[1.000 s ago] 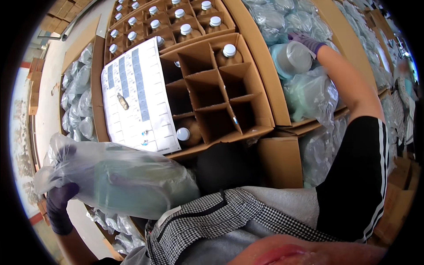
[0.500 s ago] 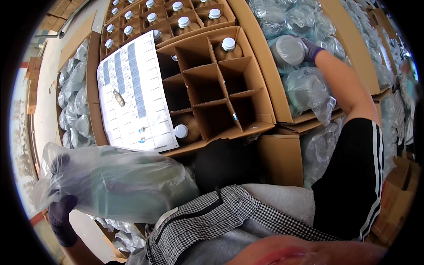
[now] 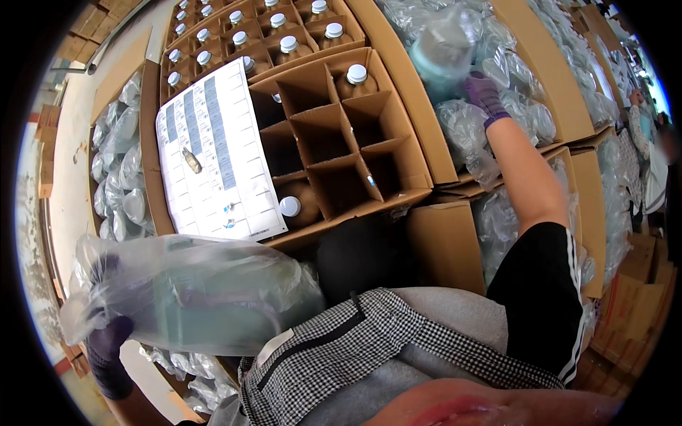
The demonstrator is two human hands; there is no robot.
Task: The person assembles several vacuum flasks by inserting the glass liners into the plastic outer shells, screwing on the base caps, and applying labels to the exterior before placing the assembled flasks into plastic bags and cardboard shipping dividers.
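Observation:
My left hand (image 3: 106, 339), in a purple glove, is closed on the gathered end of a large clear plastic bag (image 3: 206, 291). Something pale green and translucent fills the bag, which lies sideways against my apron. My right hand (image 3: 485, 96), also gloved, reaches into the carton (image 3: 426, 135) at the right. Its fingers are closed at the lower edge of a pale, translucent bagged bottle (image 3: 444, 50), smeared by motion. More clear-bagged pieces (image 3: 465, 138) lie around that hand.
Ahead stands a divided carton (image 3: 412, 163) with several vacant cells and brown bottles with white caps (image 3: 355, 77). A printed sheet (image 3: 213, 156) with a small object (image 3: 192, 161) on it covers its left part. Further cartons of bagged pieces (image 3: 117, 156) stand left and right.
My right hand has moved left and slightly down, while the bottle beside it has shifted up and left and tilted. The bag in my left hand has barely moved.

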